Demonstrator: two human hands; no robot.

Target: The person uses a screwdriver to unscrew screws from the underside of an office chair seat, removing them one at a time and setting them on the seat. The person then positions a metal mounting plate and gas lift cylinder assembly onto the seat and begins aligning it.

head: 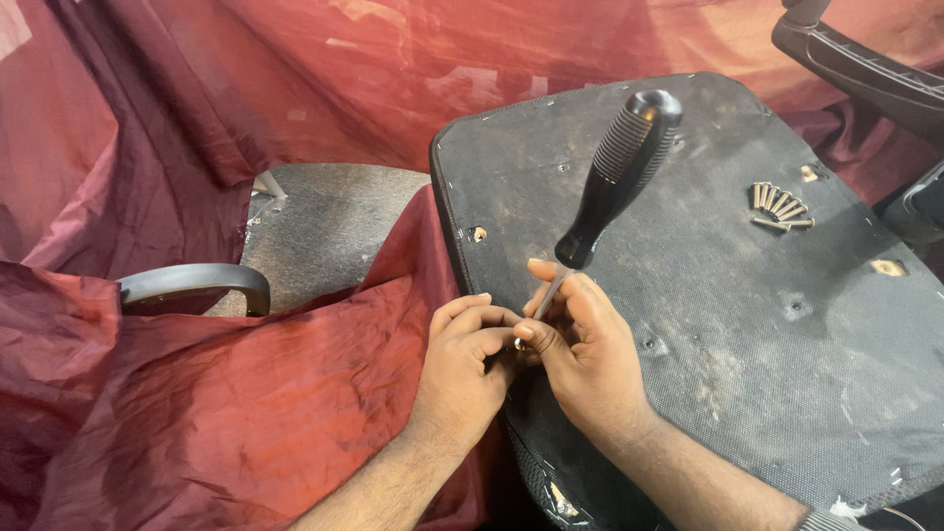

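Note:
An upturned chair seat [747, 324] with a dusty black fabric underside lies in front of me. My right hand [588, 359] pinches the metal shaft of a screwdriver [615, 182] near its tip; the black ribbed handle sticks up and leans right. My left hand [462, 369] is curled beside it at the seat's left edge, fingertips pressed against the tip, where a small screw head seems to sit. A small pile of several loose screws [780, 206] rests on the seat farther right.
Dark red cloth [197, 393] covers the surface and backdrop. A grey curved armrest [192, 287] pokes out at left, with a grey carpeted patch [324, 231] behind it. A black chair part [865, 74] lies at the upper right. Screw holes dot the seat.

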